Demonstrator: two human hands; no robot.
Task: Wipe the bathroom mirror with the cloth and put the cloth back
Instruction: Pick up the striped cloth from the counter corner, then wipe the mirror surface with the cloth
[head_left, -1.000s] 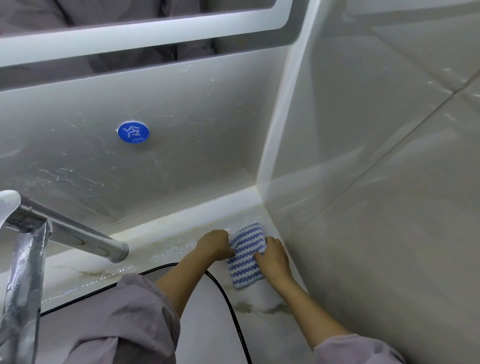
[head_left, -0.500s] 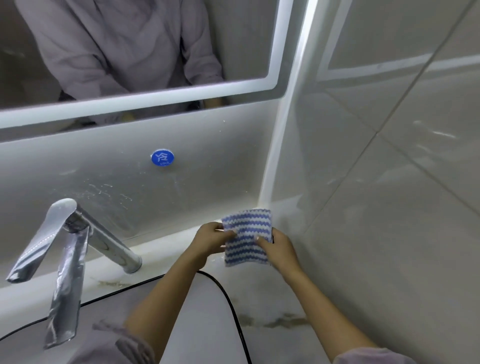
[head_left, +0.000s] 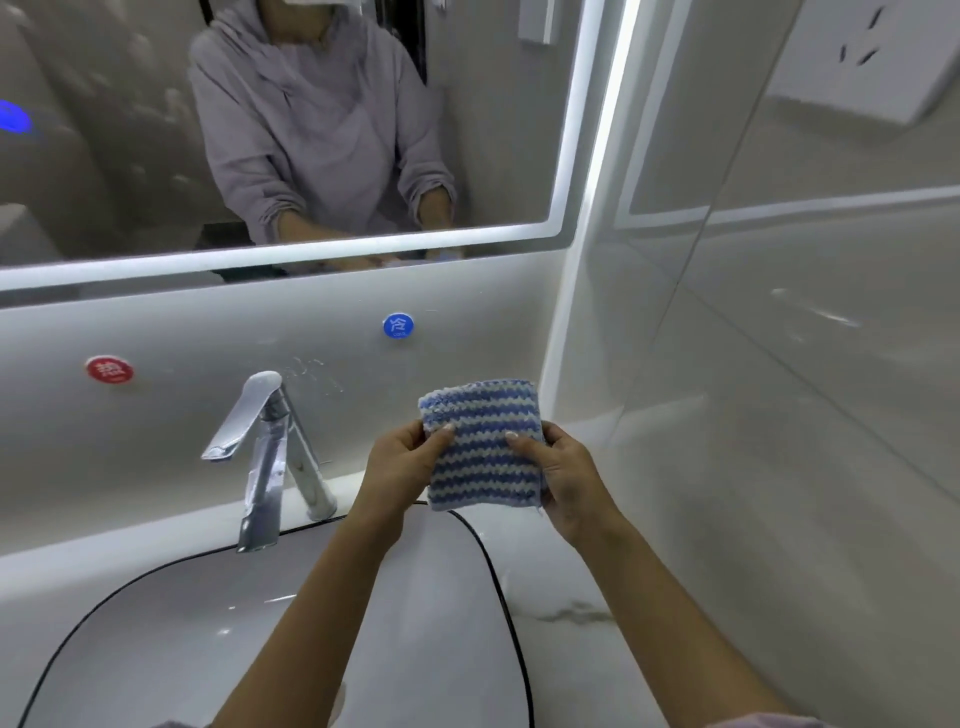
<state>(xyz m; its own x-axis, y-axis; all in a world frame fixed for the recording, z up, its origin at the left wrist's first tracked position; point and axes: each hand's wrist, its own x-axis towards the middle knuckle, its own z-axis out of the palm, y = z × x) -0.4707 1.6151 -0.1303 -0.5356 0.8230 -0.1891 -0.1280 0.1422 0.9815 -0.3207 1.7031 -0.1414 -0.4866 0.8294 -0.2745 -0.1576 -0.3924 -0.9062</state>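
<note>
A folded cloth (head_left: 483, 441) with blue and white wavy stripes is held up in the air over the right side of the counter. My left hand (head_left: 397, 457) grips its left edge and my right hand (head_left: 563, 467) grips its right edge, thumbs on the front. Above and behind, the mirror (head_left: 493, 130) with a lit white border fills the upper left and reflects a person in a lilac hooded top.
A chrome faucet (head_left: 270, 457) stands left of my hands over a grey basin with a black rim (head_left: 498, 566). Red (head_left: 109, 370) and blue (head_left: 398, 326) round stickers sit on the backsplash. A glossy tiled wall (head_left: 779, 415) closes the right side.
Both hands lifted the cloth off the counter corner and raised it. The view tilted upward, so the mirror and the faucet now show.
</note>
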